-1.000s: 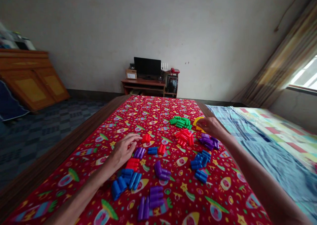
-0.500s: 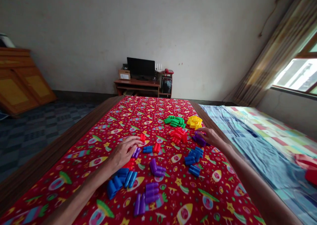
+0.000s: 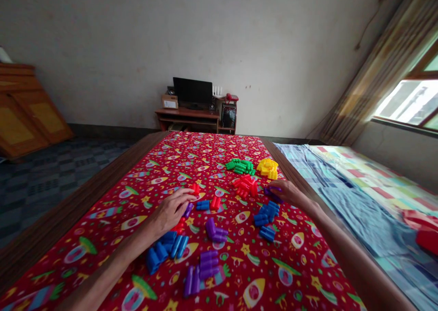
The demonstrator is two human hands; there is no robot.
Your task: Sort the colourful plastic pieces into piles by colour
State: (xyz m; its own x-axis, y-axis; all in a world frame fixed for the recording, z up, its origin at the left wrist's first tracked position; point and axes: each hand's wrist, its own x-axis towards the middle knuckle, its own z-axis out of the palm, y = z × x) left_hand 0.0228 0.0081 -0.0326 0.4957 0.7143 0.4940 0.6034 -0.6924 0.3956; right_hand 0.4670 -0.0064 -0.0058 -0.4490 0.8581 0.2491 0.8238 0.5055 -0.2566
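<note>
Plastic blocks lie sorted by colour on a red patterned tablecloth (image 3: 205, 155). My left hand (image 3: 170, 211) rests flat, fingers apart, on a red block, its fingertips by a purple block (image 3: 187, 209) and a small red block (image 3: 195, 188). Blue blocks (image 3: 167, 249) lie just behind its wrist. My right hand (image 3: 289, 192) lies over the purple pile (image 3: 271, 192) with its fingers curled round some pieces. Near it are the red pile (image 3: 245, 186), the yellow pile (image 3: 268, 167), the green pile (image 3: 240, 166) and a blue pile (image 3: 267, 212).
More purple blocks (image 3: 208, 264) and a purple pair (image 3: 215, 231) lie near the front. A bed with a checked sheet (image 3: 342, 183) runs along the right. A desk with a monitor (image 3: 193, 92) stands at the far wall, and a wooden cabinet (image 3: 23, 110) at the left.
My right hand has drawn back from the yellow pile onto the purple pile. My left hand has stayed put. The view has turned a little to the right.
</note>
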